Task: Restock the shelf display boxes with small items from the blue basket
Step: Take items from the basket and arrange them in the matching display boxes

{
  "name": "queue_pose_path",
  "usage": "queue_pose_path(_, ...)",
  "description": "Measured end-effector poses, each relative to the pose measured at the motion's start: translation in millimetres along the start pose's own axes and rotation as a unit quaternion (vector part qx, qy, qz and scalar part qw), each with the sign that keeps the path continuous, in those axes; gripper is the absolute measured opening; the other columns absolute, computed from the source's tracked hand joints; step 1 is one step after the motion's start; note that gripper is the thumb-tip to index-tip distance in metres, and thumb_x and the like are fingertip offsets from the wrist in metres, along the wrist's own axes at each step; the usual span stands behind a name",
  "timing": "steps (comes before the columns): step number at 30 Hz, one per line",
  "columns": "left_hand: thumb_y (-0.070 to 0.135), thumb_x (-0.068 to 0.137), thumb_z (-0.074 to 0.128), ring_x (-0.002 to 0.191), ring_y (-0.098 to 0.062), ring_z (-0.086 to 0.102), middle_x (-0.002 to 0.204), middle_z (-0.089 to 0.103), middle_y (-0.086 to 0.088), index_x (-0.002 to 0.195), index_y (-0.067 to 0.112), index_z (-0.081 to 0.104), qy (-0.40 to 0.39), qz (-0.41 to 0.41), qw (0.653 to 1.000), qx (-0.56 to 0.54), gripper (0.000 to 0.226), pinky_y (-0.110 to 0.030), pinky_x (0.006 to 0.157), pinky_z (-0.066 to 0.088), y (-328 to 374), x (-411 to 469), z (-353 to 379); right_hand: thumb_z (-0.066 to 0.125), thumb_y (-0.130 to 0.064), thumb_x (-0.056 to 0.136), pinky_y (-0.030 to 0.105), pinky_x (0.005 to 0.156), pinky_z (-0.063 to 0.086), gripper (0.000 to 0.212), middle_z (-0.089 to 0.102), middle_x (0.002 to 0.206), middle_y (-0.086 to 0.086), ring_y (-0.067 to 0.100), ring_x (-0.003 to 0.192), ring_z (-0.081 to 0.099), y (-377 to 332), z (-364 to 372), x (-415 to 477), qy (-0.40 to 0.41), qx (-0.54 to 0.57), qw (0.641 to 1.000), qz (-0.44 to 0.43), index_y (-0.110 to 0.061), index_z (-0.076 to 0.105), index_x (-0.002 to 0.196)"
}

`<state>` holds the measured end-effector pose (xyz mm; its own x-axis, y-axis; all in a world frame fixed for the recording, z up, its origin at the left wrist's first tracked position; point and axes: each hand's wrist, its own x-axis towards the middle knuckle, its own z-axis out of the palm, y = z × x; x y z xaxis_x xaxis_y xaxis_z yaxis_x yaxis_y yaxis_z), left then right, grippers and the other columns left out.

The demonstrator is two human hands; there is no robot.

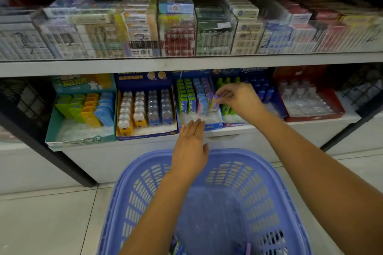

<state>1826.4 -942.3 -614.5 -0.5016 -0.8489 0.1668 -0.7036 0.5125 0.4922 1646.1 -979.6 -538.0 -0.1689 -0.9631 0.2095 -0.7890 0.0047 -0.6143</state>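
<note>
Overhead, right hand (234, 97) pinching purple pack (215, 101) above display box (209, 125); left hand (191, 147) flat, blue basket (132, 192) below.

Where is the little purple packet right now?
The purple packet is pinched in the right hand, over the right end of the blue display box on the lower shelf, beside the blue packets.

You have 2 bare forearms in view, no sleeves reaching the wrists. Your left hand (189, 149) and right hand (238, 99) wear no gloves, rings, watch or bands. Fingers (196, 125) are bare, with short nails.
</note>
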Motion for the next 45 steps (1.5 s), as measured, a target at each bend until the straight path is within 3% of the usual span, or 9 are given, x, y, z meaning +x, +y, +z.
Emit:
queue_pose_path(9,0.022,0.096,0.050,0.147,-0.015,0.006,0.160,0.011,0.001,0.152,0.017,0.013,0.004,0.034,0.999,0.005,0.067,-0.018,0.113,-0.007,-12.1,-1.8,8.0,0.078,-0.018,0.075,0.017,0.076,0.048,0.029,0.070,0.098,0.005,0.012,0.087,0.063,-4.6,-1.0,25.7,-0.133,-0.088,0.986,0.046,-0.013,0.072,0.103)
queue_pose_path(17,0.022,0.097,0.049,0.147,-0.013,0.003,0.160,0.009,0.003,0.152,0.018,0.012,-0.028,0.042,0.998,-0.022,0.066,-0.017,0.112,-0.002,-12.4,-2.6,0.5,0.076,-0.018,0.077,0.017,0.076,0.042,0.031,0.069,0.107,0.006,0.015,0.094,0.062,-12.5,5.1,26.5,-0.139,-0.140,0.979,0.046,-0.010,0.069,0.106)
queue_pose_path(22,0.011,0.091,0.055,0.124,-0.027,0.047,0.132,0.055,-0.011,0.128,0.008,0.055,0.024,0.040,0.994,-0.096,0.038,-0.023,0.099,0.033,-15.6,-24.0,6.0,0.081,-0.022,0.071,0.016,0.058,0.043,0.022,0.063,0.073,-0.001,0.009,0.064,0.056,-8.2,11.8,-40.8,-0.087,-0.041,0.995,0.011,-0.018,0.062,0.081)
queue_pose_path(24,0.008,0.088,0.056,0.115,-0.029,0.056,0.122,0.061,-0.014,0.120,0.006,0.060,-0.063,-0.014,0.992,-0.112,0.032,-0.027,0.093,0.037,-19.7,-40.7,26.2,0.080,-0.023,0.072,0.016,0.063,0.041,0.019,0.066,0.079,-0.001,0.015,0.076,0.061,5.6,39.9,-85.5,-0.229,-0.075,0.970,0.025,-0.017,0.066,0.085)
queue_pose_path(27,0.016,0.088,0.061,0.127,-0.025,0.047,0.138,0.050,-0.012,0.135,0.009,0.049,-0.304,-0.098,0.947,-0.033,0.048,-0.027,0.101,0.034,-36.4,-72.1,71.4,0.074,-0.027,0.079,0.025,0.085,0.043,0.047,0.061,0.120,0.007,0.024,0.110,0.057,38.9,91.7,-154.7,-0.462,-0.171,0.863,0.110,-0.012,0.059,0.120)
queue_pose_path(30,0.019,0.083,0.070,0.130,-0.026,0.044,0.143,0.045,-0.014,0.139,0.008,0.043,-0.445,-0.136,0.884,0.046,0.063,-0.032,0.107,0.033,-60.9,-112.6,102.3,0.071,-0.025,0.083,0.035,0.097,0.043,0.064,0.044,0.140,0.014,0.031,0.123,0.048,78.7,126.6,-207.8,-0.568,-0.222,0.778,0.150,-0.006,0.041,0.137)
queue_pose_path(35,0.020,0.081,0.072,0.124,-0.029,0.050,0.134,0.053,-0.019,0.130,0.002,0.050,-0.471,-0.175,0.855,0.129,0.057,-0.034,0.104,0.038,-96.6,-141.4,118.1,0.074,-0.002,0.078,0.039,0.090,0.047,0.063,0.012,0.153,0.015,0.039,0.131,0.037,107.0,147.7,-237.1,-0.636,-0.205,0.727,0.158,-0.002,0.040,0.131)
queue_pose_path(40,0.013,0.094,0.052,0.129,-0.028,0.045,0.139,0.048,-0.018,0.133,0.001,0.042,-0.433,-0.183,0.871,0.144,0.042,-0.032,0.106,0.029,-111.0,-146.9,136.6,0.069,-0.036,0.083,0.037,0.083,0.042,0.055,0.055,0.117,0.017,0.031,0.106,0.054,112.9,163.9,-252.9,-0.647,-0.238,0.713,0.127,-0.001,0.054,0.123)
queue_pose_path(45,0.010,0.092,0.053,0.118,-0.030,0.054,0.126,0.059,-0.021,0.119,0.000,0.060,-0.416,-0.204,0.881,0.093,0.029,-0.031,0.095,0.038,-117.5,-142.9,141.2,0.059,-0.050,0.086,0.042,0.085,0.045,0.064,0.059,0.113,0.019,0.034,0.101,0.057,116.5,167.7,-255.7,-0.695,-0.239,0.666,0.125,0.006,0.058,0.117)
